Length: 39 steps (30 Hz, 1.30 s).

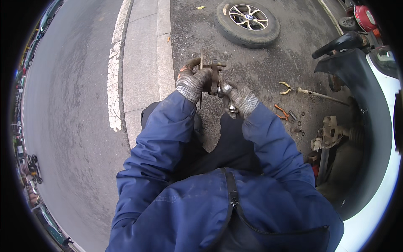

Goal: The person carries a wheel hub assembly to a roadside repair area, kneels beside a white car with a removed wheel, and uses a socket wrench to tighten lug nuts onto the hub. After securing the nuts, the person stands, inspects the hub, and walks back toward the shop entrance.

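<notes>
My left hand (192, 82), in a dirty grey glove, grips a rusty metal car part with a thin disc and a bracket (213, 73), held up in front of my knees. My right hand (239, 97), also gloved, presses against the right side of that part and holds a small shiny metal piece (231, 108) at its lower edge. Both blue jacket sleeves come up from the lower edge. What the small piece is I cannot tell.
A removed wheel with tyre (247, 21) lies on the asphalt ahead. Pliers (286, 87), orange-handled pliers (281, 112) and small nuts lie at the right. A white car's open wheel arch with bare hub (331, 134) is at right. A kerb (145, 59) and road at left.
</notes>
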Tool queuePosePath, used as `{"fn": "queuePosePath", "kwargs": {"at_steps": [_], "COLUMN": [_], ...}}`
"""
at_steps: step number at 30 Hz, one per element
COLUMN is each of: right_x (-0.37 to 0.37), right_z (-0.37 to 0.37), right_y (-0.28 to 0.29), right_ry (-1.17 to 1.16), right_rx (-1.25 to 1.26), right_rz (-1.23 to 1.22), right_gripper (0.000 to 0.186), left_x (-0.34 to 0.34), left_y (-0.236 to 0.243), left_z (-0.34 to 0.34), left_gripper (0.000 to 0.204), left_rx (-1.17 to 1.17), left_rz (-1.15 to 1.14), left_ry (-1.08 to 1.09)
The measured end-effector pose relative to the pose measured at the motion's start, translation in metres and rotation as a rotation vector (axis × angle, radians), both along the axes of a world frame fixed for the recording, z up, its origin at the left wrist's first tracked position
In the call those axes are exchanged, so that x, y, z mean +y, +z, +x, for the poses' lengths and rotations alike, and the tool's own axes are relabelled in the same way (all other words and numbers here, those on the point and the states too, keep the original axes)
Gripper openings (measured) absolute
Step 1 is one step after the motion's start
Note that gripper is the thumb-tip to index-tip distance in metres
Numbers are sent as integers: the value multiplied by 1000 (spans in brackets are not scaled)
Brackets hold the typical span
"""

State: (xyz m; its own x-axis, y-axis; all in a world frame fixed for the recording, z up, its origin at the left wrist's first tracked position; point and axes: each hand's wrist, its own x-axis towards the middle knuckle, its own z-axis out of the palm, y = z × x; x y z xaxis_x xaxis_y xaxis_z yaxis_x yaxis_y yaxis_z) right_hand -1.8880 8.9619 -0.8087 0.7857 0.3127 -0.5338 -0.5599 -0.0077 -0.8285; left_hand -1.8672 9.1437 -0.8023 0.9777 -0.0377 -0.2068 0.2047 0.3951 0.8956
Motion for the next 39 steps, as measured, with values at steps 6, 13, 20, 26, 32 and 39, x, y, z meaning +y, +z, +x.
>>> {"fn": "queuePosePath", "kwargs": {"at_steps": [6, 13, 20, 26, 32, 39], "right_x": [-1, -10, -43, -36, -12, 2], "right_z": [3, 1, 19, 32, 38, 40], "right_y": [11, 5, 0, 5, 17, 16], "right_ry": [114, -85, -340, -361, -480, -386], "right_rx": [-245, 71, 25, -36, -160, -400], "right_rz": [-149, 206, 551, 594, 468, 48], "right_gripper": [19, 24, 18, 25, 25, 22], "left_x": [-12, -10, -19, -20, -20, -21], "left_y": [4, 17, 19, 13, 10, 13], "left_z": [0, -6, -5, -4, -8, -11], "left_gripper": [53, 45, 40, 44, 49, 50], "left_rx": [48, 26, 54, 40, 59, 75], "left_rz": [80, 6, -79, -113, -89, -2], "left_ry": [65, 70, 23, -17, 7, -13]}}
